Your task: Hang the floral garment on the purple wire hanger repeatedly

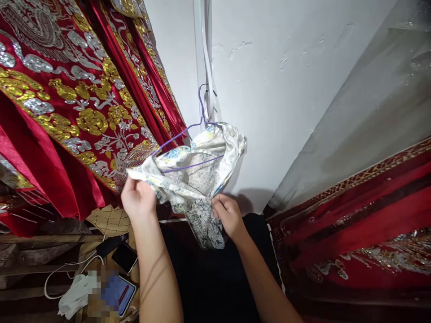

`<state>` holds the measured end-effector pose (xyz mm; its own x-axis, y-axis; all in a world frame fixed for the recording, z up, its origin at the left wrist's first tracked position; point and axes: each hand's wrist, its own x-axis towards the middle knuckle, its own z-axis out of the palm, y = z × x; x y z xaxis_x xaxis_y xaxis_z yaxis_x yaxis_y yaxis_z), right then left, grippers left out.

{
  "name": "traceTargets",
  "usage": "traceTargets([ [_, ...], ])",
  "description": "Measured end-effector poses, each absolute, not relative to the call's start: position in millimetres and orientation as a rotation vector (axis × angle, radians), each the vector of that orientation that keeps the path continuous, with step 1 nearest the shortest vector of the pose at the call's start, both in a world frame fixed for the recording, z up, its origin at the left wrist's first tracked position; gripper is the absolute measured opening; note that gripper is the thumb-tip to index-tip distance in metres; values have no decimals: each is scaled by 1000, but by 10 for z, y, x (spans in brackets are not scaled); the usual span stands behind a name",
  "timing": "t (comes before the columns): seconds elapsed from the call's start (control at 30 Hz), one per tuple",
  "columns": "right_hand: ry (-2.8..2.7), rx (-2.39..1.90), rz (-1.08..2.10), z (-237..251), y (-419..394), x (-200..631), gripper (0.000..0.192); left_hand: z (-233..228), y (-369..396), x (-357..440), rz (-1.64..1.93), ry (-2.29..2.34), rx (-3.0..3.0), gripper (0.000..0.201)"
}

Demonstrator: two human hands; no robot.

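Note:
A thin white floral garment (171,184), with blue and yellow flowers, hangs on a purple wire hanger (180,133). The hanger's hook sits up by a white strip on the wall. My left hand (138,197) is closed on the garment's left end, thumb and fingers gripping the cloth. Lower and to the right, my right hand (228,215) pinches the garment's front edge where the two sides of the opening meet. The hanger's lower bar shows inside the opening, and the garment's lower part drops below between my hands.
Red cloth (97,121) with gold and silver sequins hangs at left. A white wall (262,98) stands ahead. Red fabric under clear plastic (357,215) is at right. At lower left, a dark phone (125,257), another phone (126,296), a white cable and tissue lie on a wooden surface.

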<state>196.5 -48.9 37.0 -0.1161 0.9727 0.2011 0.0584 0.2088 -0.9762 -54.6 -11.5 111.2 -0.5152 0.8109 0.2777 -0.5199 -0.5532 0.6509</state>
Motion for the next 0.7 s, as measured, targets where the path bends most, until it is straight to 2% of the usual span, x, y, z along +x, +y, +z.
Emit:
traceTargets([
  [0.13,-1275,-1054,1201,232,-678,1975,34,519,-257,-316,2032,609,318,16],
  [0.27,-1364,-1154,1251,228,-684,2139,31,257,-342,31,1940,748,391,10],
  [0.37,-1577,-1191,1423,183,-672,2236,29,310,-403,206,1854,789,527,12],
  [0.47,-1714,-1227,1570,111,-653,2262,28,462,-535,347,1840,603,702,19],
  [0.6,-1522,-1196,1357,182,-619,2224,41,646,-781,548,1696,540,1065,19],
  [0.7,-1244,-991,1425,362,-632,2181,59,759,-918,673,1425,692,1455,14],
])
